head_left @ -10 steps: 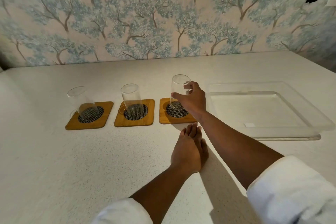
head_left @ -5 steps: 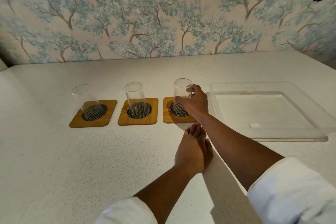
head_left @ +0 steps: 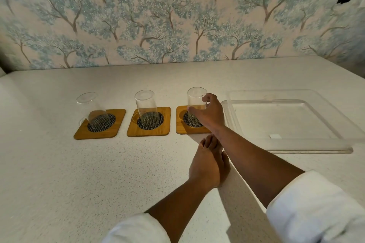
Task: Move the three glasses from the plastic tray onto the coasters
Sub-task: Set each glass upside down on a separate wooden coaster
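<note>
The right hand grips the third glass, standing on the rightmost coaster beside the emptied plastic tray. The left hand rests flat and empty on the bench. A careless release could tip the glass.

Counter open left; tray walls block right, seemingly low.
</note>
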{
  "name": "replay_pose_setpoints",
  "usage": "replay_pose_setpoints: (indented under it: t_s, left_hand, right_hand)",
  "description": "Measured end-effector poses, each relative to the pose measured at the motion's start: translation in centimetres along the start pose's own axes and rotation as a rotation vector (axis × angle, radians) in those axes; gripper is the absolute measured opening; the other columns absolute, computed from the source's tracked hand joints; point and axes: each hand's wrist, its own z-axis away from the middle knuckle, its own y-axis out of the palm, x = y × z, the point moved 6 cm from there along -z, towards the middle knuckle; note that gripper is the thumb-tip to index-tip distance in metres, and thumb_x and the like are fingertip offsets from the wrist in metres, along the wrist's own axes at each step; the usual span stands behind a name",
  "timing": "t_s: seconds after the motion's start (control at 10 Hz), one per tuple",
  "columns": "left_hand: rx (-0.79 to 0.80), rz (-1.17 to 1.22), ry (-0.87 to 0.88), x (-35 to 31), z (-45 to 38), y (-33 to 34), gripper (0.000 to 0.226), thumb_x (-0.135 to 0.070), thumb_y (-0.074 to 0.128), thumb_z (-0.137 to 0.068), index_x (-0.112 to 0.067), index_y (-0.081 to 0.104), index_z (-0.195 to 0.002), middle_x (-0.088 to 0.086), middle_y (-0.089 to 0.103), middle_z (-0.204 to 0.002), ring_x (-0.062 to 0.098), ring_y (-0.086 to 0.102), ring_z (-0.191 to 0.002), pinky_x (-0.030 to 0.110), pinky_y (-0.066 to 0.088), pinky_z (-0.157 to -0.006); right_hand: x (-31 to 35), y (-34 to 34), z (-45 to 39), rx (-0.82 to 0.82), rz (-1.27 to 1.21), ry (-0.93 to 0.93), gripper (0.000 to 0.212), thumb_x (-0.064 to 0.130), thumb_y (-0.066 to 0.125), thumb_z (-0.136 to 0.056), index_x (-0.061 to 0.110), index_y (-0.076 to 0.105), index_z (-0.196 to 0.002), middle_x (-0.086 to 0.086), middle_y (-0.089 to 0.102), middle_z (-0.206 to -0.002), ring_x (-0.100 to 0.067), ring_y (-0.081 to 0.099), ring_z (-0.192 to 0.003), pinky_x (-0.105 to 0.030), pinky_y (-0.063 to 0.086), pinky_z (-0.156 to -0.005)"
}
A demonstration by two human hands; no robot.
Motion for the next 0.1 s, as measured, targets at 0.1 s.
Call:
replay_pose_setpoints:
  t_s: [0.1]
  left_hand:
    - [0.249,-0.13,-0.076,0.24,-0.01,1.08,0.065,-0.046,-0.007,-0.094,-0.018,0.006,-0.151,0.002,0.007,-0.161,0.016,0.003,-0.148,0.031,-0.002,-0.12]
  right_hand:
    - [0.66,-0.76,0.43,-0.022,0.007,-0.008,0.089,0.06,0.08,-0.061,0.021,0.044,-0.133,0.006,0.054,-0.13,-0.018,0.051,-0.121,-0.041,0.05,-0.095]
